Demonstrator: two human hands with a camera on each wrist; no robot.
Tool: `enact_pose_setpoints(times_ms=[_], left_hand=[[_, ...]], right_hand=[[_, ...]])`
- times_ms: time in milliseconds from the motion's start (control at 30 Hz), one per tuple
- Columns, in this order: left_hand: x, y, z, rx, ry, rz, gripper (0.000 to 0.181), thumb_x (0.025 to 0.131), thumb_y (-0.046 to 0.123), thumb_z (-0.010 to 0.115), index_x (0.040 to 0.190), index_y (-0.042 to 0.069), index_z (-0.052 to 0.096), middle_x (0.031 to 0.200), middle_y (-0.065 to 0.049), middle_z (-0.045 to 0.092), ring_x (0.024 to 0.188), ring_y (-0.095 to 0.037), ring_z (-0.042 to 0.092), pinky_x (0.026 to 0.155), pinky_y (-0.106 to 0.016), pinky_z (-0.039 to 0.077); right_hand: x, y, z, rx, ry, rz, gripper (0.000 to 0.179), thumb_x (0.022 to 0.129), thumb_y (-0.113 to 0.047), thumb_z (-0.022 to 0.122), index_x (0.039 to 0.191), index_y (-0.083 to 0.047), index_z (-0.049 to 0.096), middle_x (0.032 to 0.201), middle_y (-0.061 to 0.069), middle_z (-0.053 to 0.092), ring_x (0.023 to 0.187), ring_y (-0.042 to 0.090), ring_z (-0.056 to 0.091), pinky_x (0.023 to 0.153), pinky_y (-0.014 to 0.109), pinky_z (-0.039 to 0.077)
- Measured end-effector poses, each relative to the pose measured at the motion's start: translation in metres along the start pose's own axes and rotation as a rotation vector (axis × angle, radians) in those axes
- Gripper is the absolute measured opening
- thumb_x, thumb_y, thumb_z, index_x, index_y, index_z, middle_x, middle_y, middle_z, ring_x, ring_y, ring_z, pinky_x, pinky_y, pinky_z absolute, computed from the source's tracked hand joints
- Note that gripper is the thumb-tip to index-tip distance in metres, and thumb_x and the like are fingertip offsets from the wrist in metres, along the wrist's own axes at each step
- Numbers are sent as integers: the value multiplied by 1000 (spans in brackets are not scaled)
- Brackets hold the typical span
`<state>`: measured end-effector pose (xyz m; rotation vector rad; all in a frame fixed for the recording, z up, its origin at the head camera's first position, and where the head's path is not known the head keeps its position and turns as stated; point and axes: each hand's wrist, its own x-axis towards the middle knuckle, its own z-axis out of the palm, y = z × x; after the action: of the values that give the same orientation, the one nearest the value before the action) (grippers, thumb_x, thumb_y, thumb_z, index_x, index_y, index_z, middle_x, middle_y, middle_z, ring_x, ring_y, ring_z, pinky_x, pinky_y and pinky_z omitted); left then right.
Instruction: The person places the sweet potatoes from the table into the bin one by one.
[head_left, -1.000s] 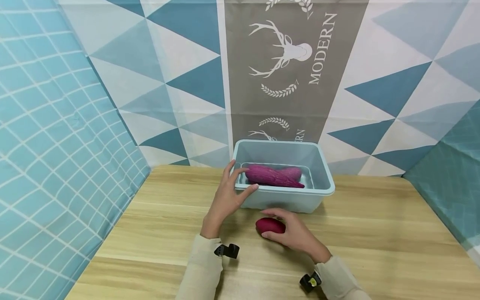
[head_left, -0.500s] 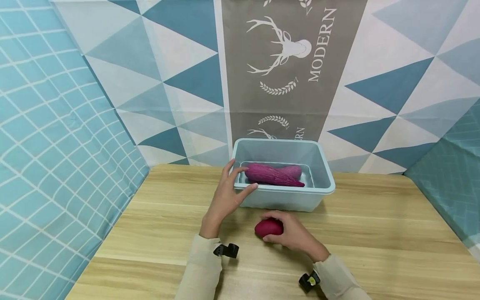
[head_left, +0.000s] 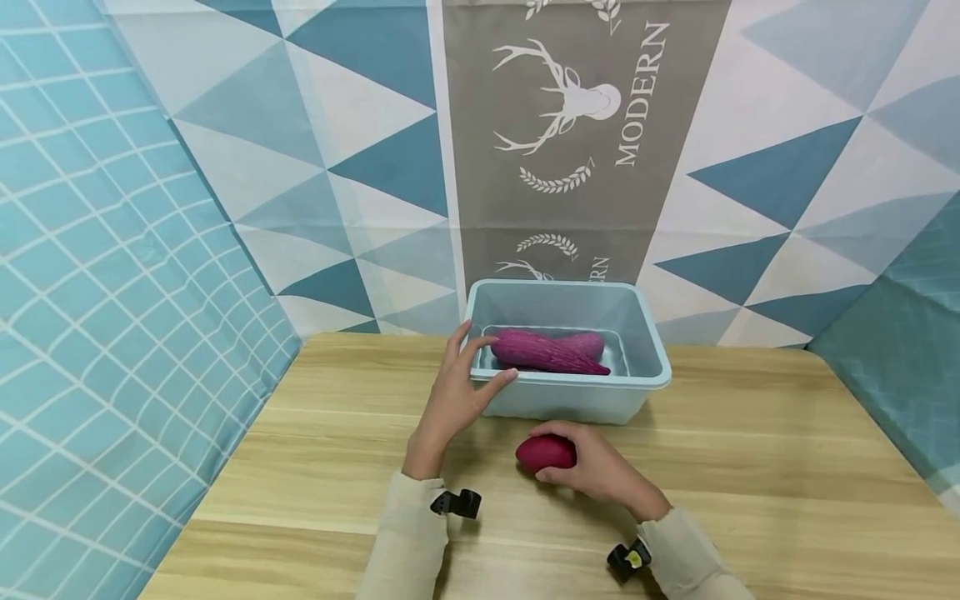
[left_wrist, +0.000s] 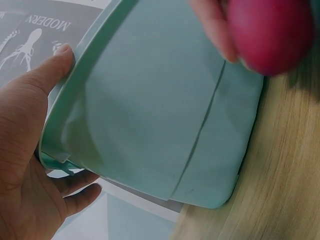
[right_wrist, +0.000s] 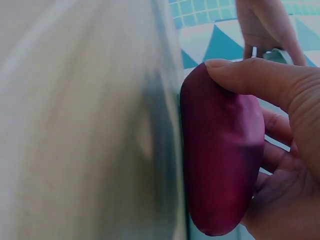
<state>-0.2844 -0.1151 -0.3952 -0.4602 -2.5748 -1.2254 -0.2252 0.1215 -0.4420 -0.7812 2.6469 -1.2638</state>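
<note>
A smooth dark magenta sweet potato (head_left: 545, 453) lies low over the table in front of the light-blue plastic bin (head_left: 570, 400). My right hand (head_left: 596, 463) grips it, the thumb (right_wrist: 245, 75) across one end and the fingers on the far side. At the bin's front left corner, my left hand (head_left: 454, 398) holds the rim; its thumb lies along the front edge while other fingers reach round the left side. The left wrist view shows the bin's outer wall (left_wrist: 145, 100) close up. Inside the bin rest two ridged purple vegetables, the front one (head_left: 547, 350) overlapping the rear one (head_left: 588, 343).
The wood-grain table (head_left: 750, 467) extends to both sides of the bin. Right behind the bin hangs a patterned cloth (head_left: 570, 167) with a deer print. Blue checked cloth (head_left: 112, 250) covers the left side, and darker teal cloth (head_left: 900, 358) the right.
My right fingers and thumb have closed more firmly round the sweet potato, which has shifted slightly. The left hand keeps its place on the bin's corner.
</note>
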Motion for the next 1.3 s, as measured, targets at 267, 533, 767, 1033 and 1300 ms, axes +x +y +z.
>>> enact_pose_setpoints(times_ms=[267,533,767,1033,1300], left_hand=[[-1,-1,1,0,-4,-11,61,90,55,70,140,25,54,168,-3,18,148,-39,37,112,-62,41],[-1,0,-1,3,-3,-6,61,89,55,71,140,25,54,168,-3,19,148,-40,37,112,-62,41],[-2,0,-1,7,-1,-4,62,90,55,70,141,25,54,169,-3,18,149,-40,37,112,-63,41],[0,1,1,12,-3,-6,62,90,55,70,141,25,54,168,-4,19,149,-39,38,112,-63,41],[-2,0,-1,8,-4,-14,63,90,56,69,141,24,53,168,-4,18,149,-39,37,111,-63,41]], right_hand=[[-1,-7,-5,-34,57,-46,49,83,-21,83,128,-13,66,120,2,71,100,16,64,81,26,54],[0,-15,-10,-45,48,-75,48,85,-21,82,130,-18,65,120,1,70,101,16,64,81,27,53],[0,-25,-20,-80,62,-89,47,85,-23,82,129,-22,65,119,0,70,101,15,63,80,27,54],[0,-39,-30,-153,87,-130,49,84,-21,83,129,-19,65,121,-1,70,103,16,64,82,28,55],[-1,-50,-38,-187,115,-167,50,83,-19,83,130,-18,65,123,-1,70,106,17,65,83,30,56]])
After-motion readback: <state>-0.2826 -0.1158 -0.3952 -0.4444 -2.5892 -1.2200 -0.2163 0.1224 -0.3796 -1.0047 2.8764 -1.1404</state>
